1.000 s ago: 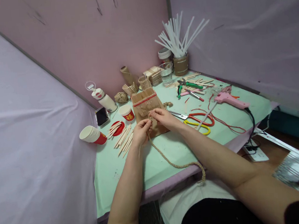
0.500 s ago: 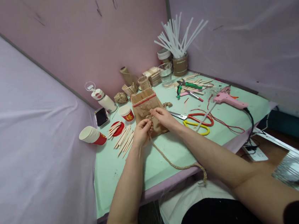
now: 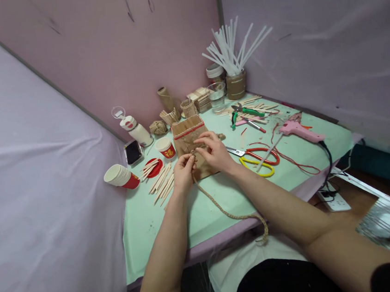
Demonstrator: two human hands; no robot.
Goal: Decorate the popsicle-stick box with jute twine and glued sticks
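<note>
Spreads the fingers of the right hand [image 3: 217, 155] since the earlier frame, coming out of a close pinch in front of the brown box [image 3: 185, 144] with the red-trimmed rim. Leaves a gap between thumb and forefinger; cannot tell about contact with the braided cord [image 3: 218, 205]. Keeps the left hand [image 3: 183, 173] at the box's front, thumb and fingertips pressed together on the cord. From there, trails the rest away from the box, across the green table [image 3: 149, 243] and over the near edge.

In the way: both hands, hiding part of the box's front.

Left of the box: paper cup [image 3: 166, 149] near; farther out, red disc [image 3: 157, 169] with sticks across it, loose wooden sticks [image 3: 164, 182], white bottle [image 3: 141, 133]; well apart, stacked paper cups [image 3: 123, 176].

Behind the box: ball of twine [image 3: 158, 127], brown roll [image 3: 165, 98], clear cup [image 3: 217, 104]; farther back and right, white tubes [image 3: 232, 51] fanned upright.

Right of the box: scissors [image 3: 270, 170] with red and yellow handles, blades toward the box, near the right wrist; behind these, green-handled pliers [image 3: 252, 111] among scattered sticks. Well apart from the box: pink glue gun [image 3: 300, 131], thin red cord [image 3: 296, 162] near.
</note>
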